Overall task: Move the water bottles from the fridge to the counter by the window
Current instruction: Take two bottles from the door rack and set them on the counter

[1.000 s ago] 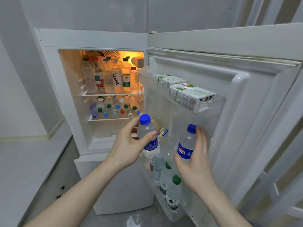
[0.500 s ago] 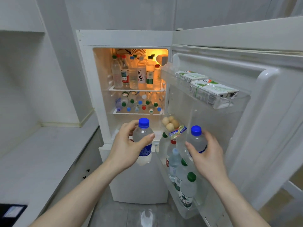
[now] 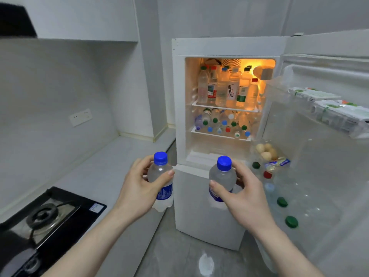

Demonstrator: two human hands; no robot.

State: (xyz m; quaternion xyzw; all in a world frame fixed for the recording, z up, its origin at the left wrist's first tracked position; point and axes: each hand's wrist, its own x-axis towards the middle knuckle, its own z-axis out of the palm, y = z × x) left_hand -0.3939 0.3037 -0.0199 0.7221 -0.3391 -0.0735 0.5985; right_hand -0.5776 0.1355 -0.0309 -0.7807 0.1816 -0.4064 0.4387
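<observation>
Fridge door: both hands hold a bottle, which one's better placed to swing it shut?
Probably the right hand. The open fridge door stands on that side, just beyond its blue-capped bottle. The left hand with the other bottle sits toward the counter, farther from the door.

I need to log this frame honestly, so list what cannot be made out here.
All in the head view:
- Counter by the window: out of frame; no window shows.
- Clear blue-capped water bottle in the left hand: its label print is too small to read.
- Clear blue-capped water bottle in the right hand: fingers cover most of its label.
- Clear bottles lying on the white fridge's lower shelf: overlapping, uncountable.
- Green-capped bottles in the door rack: bodies blurred.
</observation>
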